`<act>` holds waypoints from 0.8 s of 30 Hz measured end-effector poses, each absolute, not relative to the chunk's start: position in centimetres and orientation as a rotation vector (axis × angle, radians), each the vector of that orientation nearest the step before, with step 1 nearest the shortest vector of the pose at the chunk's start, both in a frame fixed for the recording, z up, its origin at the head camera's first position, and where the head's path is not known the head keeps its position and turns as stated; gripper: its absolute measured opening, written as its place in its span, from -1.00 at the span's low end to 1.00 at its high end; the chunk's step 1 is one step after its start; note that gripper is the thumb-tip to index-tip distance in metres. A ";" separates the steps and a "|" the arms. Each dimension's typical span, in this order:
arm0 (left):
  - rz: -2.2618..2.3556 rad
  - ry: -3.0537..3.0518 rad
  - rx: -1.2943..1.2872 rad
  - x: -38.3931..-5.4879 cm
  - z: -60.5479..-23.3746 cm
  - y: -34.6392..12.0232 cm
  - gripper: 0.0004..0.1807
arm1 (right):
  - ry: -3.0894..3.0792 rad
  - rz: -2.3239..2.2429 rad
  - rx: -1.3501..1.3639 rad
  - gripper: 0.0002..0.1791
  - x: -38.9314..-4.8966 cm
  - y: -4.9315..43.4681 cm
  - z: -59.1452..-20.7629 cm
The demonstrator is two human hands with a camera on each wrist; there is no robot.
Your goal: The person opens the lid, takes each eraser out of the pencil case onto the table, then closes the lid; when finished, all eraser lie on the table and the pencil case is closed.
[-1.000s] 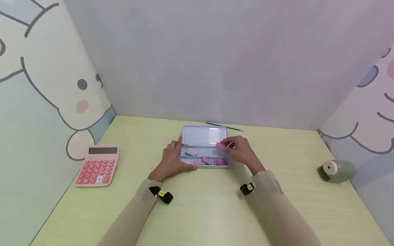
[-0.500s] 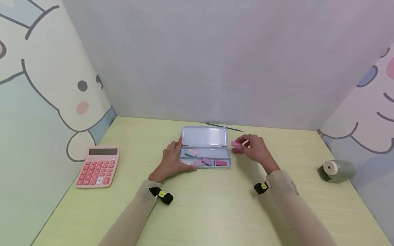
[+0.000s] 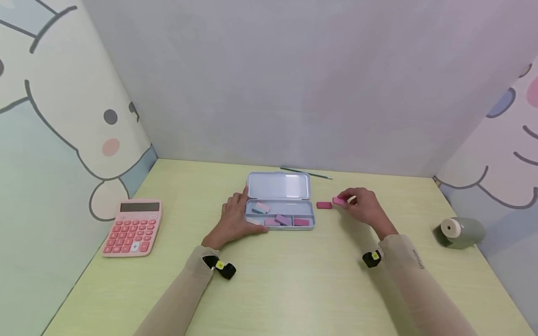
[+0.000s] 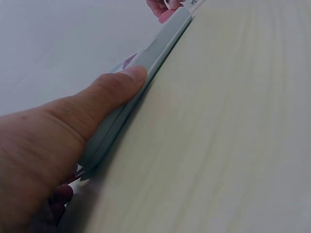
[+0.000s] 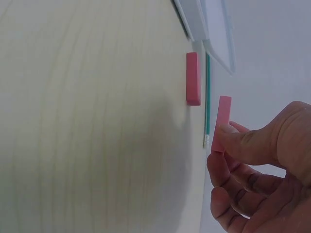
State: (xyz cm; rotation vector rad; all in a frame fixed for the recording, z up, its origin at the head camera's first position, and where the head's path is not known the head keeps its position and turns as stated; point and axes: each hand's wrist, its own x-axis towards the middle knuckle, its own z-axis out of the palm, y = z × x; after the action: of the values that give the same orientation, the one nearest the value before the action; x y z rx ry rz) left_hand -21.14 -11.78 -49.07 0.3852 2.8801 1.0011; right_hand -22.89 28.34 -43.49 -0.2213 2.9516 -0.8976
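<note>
An open pale blue pencil case [image 3: 279, 206] lies on the table, its lid [image 3: 275, 185] tipped back. My left hand [image 3: 236, 218] holds the case's left end, the thumb along its front wall in the left wrist view. Inside are a pink-and-blue eraser [image 3: 261, 208] in the back compartment and several pink and purple erasers, among them a dark pink one [image 3: 301, 222], in front. My right hand [image 3: 362, 205] pinches a light pink eraser [image 5: 222, 121] between thumb and fingers, to the right of the case. Between hand and case, a dark pink eraser [image 3: 324, 205] lies on the table.
Behind the case lies a green pencil [image 3: 307, 173] near the back wall. A pink calculator [image 3: 132, 228] sits at the left, and a grey-green pencil sharpener [image 3: 460, 232] stands at the far right. Patterned panels [image 3: 63, 140] close in the sides.
My right hand has carried the light pink eraser rightward from over the case, past the dark pink eraser on the table. The left hand has stayed on the case.
</note>
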 end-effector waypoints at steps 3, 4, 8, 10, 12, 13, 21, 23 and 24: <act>0.998 2.879 0.388 -21.1 -49.1 -11.8 0.62 | 2.952 -0.878 -0.228 -0.75 -22.9 29.0 -43.7; 0.998 2.879 0.389 -21.1 -49.1 -11.8 0.62 | 2.955 -0.872 -0.232 -0.75 -22.9 29.1 -43.8; 0.998 2.875 0.387 -21.1 -49.1 -11.8 0.62 | 2.961 -0.846 -0.234 -0.80 -23.1 29.7 -44.2; 0.993 2.878 0.385 -21.2 -49.1 -11.8 0.62 | 2.958 -0.836 -0.232 -0.80 -23.1 29.9 -44.3; 0.987 2.879 0.385 -21.2 -49.1 -11.8 0.62 | 2.951 -0.826 -0.228 -0.79 -23.2 30.0 -44.4; 0.985 2.880 0.385 -21.2 -49.1 -11.8 0.62 | 2.947 -0.822 -0.222 -0.79 -23.2 30.1 -44.5; 0.993 2.876 0.389 -21.2 -49.0 -11.8 0.62 | 2.892 -0.815 -0.150 -0.74 -23.1 30.2 -44.7; 0.993 2.877 0.386 -21.2 -49.0 -11.8 0.62 | 2.892 -0.813 -0.149 -0.75 -23.1 30.2 -44.7; 0.994 2.878 0.385 -21.2 -49.0 -11.8 0.62 | 2.894 -0.813 -0.150 -0.75 -23.1 30.1 -44.7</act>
State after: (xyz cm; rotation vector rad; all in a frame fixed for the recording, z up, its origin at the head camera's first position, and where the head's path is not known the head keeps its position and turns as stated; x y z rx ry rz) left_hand -21.15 -11.76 -49.03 0.3846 2.8778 0.9944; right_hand -23.08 30.13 -44.68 -0.1496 2.8945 -0.8132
